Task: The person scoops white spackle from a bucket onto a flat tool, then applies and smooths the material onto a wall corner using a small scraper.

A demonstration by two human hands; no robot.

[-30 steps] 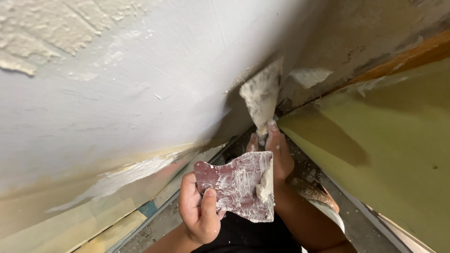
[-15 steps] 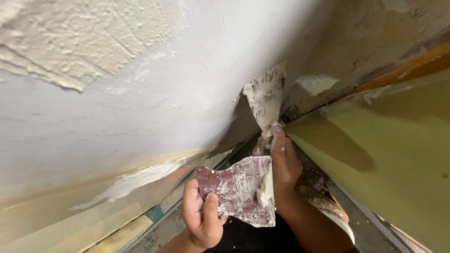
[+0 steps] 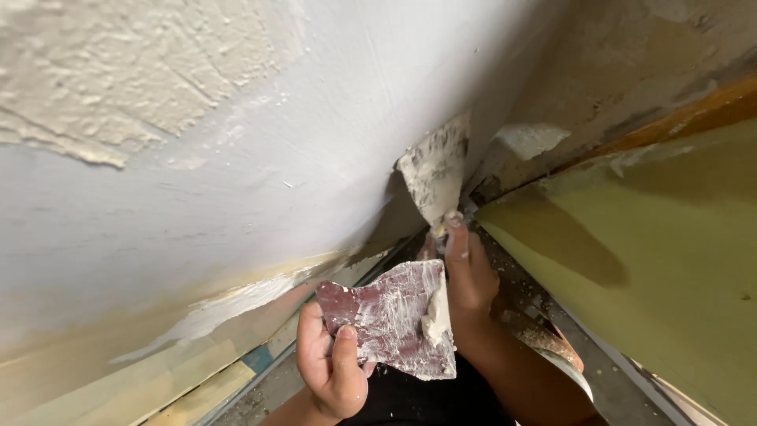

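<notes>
Plaster is covering the blade of the knife [image 3: 435, 170], which the right hand [image 3: 471, 272] is pressing into the corner where the grey wall [image 3: 260, 181] is meeting the green panel [image 3: 670, 260]. The grip of this hand is closing fully around the handle, and the index finger is lying straight along the neck of the blade, probably for giving more pressure and a steady angle. The left hand [image 3: 330, 367] is holding a dark red plate [image 3: 392, 315] by its near corner, thumb on top and the other fingers closed underneath, so the plate is staying flat. It is sitting just under the knife, touching the right wrist, probably so the putty is near for reloading. A small lump of white putty [image 3: 436, 312] is resting at the right edge of the plate. On the wall, rough textured plaster [image 3: 118, 79] is showing at the upper left, and a pale smear of filler [image 3: 229, 308] is running along the lower edge.
</notes>
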